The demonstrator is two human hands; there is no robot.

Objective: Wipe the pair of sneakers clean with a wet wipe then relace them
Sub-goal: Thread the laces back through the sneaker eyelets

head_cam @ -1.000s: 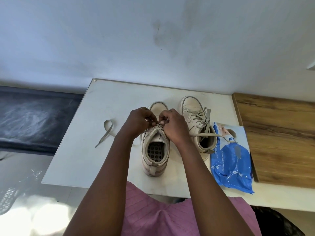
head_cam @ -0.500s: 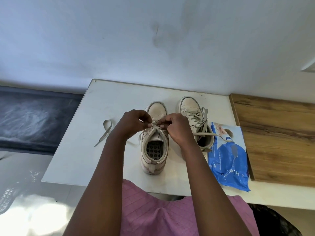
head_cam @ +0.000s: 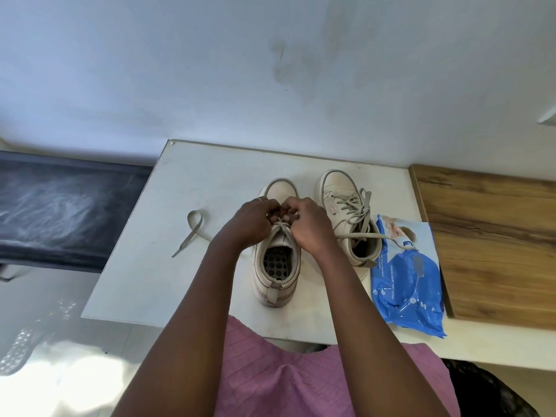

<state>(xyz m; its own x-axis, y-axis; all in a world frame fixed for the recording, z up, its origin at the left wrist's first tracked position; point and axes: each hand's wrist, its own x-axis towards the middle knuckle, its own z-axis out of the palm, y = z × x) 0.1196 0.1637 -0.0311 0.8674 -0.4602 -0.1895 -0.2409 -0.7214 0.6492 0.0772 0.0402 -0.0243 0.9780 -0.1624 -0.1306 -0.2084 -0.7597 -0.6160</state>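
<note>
Head view, one entry per item.

- White table (head_cam: 186, 182): is standing against a pale wall (head_cam: 210, 70) and carrying everything listed below.
- Left sneaker (head_cam: 275, 272): beige, is sitting upright at the table's middle, heel toward the person, toe toward the wall, its perforated insole showing through the opening.
- Lace (head_cam: 281, 228): is crossing over the tongue of the left sneaker.
- Left hand (head_cam: 254, 219): fingers are curling in and pinching the lace over the sneaker's upper eyelets.
- Right hand (head_cam: 311, 225): fingers are likewise curling in and pinching the same lace, fingertips almost meeting those of the left hand.
- Loose lace end (head_cam: 192, 230): is lying in a flat loop on the table, left of the left forearm.
- Right sneaker (head_cam: 346, 212): is sitting just beside the first, set a little farther back, already laced, with one trailing lace (head_cam: 388, 237) running out across the wipes.
- Pack of baby wet wipes (head_cam: 406, 278): blue, is lying flat to the right of the sneakers, overlapping the edge of a wooden surface (head_cam: 487, 236).
- Pink garment (head_cam: 301, 371): is covering the person's lap below the table edge.
- Dark panel (head_cam: 60, 206): is lying left of the table.
</note>
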